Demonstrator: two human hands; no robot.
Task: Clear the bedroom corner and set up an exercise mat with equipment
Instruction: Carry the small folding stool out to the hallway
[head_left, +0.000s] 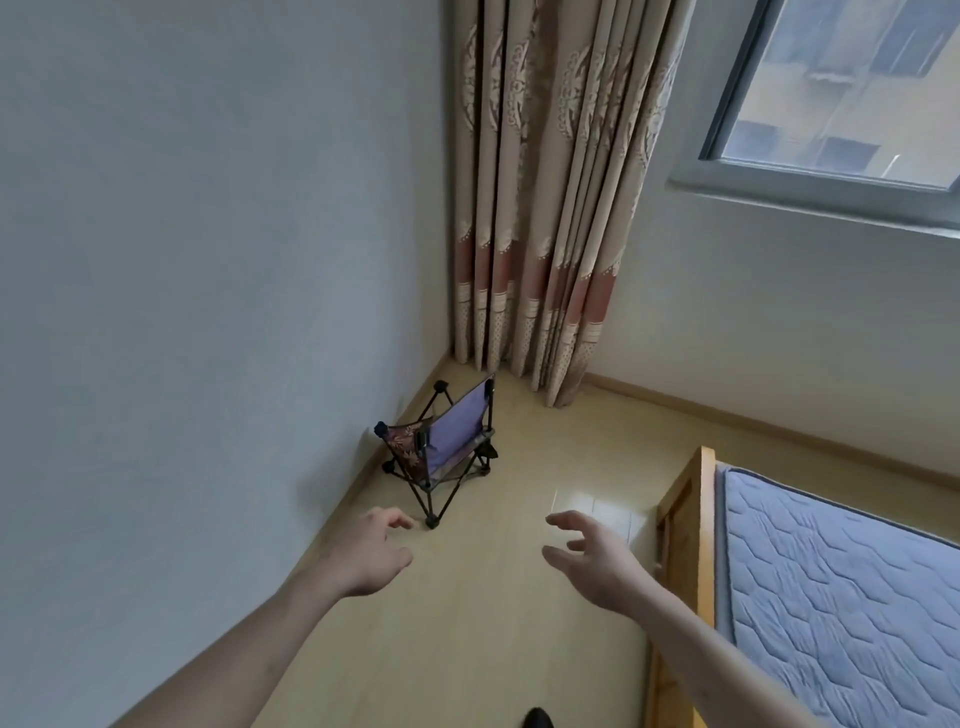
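One folding camp chair stood on the floor in the corner, close beside the left wall and a little before the curtain. It had a thin black frame with crossed legs, a purple fabric seat, and a dark flowered panel on its left side. Two hands were stretched toward it, both released and grasping nothing: the left hand, fingers loosely bent, near the front foot of the chair, and the right hand, fingers spread. One bed with a wooden frame and blue quilted mattress stood at right, below one window.
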